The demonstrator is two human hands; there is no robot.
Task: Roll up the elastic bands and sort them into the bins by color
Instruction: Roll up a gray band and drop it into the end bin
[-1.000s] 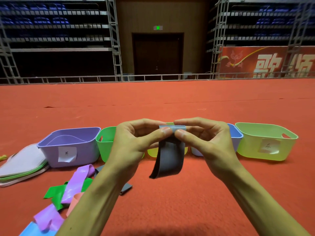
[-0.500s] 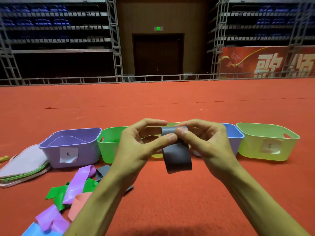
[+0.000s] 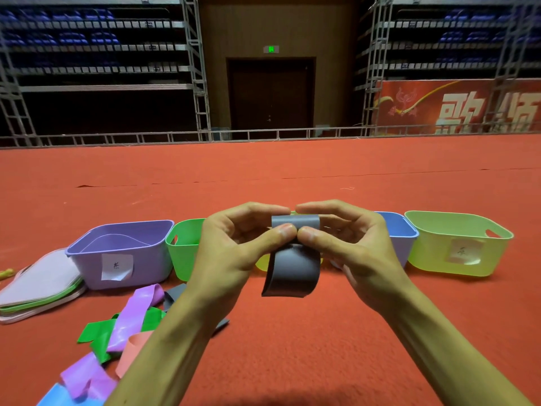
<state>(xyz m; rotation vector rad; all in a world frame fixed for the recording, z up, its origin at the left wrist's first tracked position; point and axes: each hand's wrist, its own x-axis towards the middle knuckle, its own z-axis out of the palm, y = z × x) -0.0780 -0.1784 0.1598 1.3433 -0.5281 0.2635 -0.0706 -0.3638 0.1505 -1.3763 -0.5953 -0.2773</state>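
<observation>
Watching the feed from my desk, the red carpet (image 3: 292,341) filled most of the view. The red banner (image 3: 456,106) at the far right ran off the frame, so its big white characters were cut and I could not read them. Five bins stood in a row on the carpet: the purple bin (image 3: 87,268), the green bin (image 3: 181,259), a yellow bin (image 3: 260,264) almost wholly hidden behind the hands, a blue bin (image 3: 402,238) half covered by the right wrist, and the lime bin (image 3: 433,259). A stack of lids (image 3: 38,282) lay left of the purple bin, cut by the frame edge. The left hand (image 3: 231,253) and right hand (image 3: 351,253) were raised together in front of the yellow bin. Each pinched the rolled top of the grey band (image 3: 292,271) between thumb and curled forefingers, with the thumb tips touching. The band's free end hung curved below them, above the carpet. The loose bands (image 3: 140,306) lay heaped at lower left, in purple, green, pink and blue, partly under the left forearm. A second grey strip (image 3: 175,294) was mostly hidden there. The paper label (image 3: 117,266) on the purple bin and the lime bin's label (image 3: 464,252) each bore a handwritten mark too small for me to read. The green exit sign (image 3: 271,49) was blurred.
</observation>
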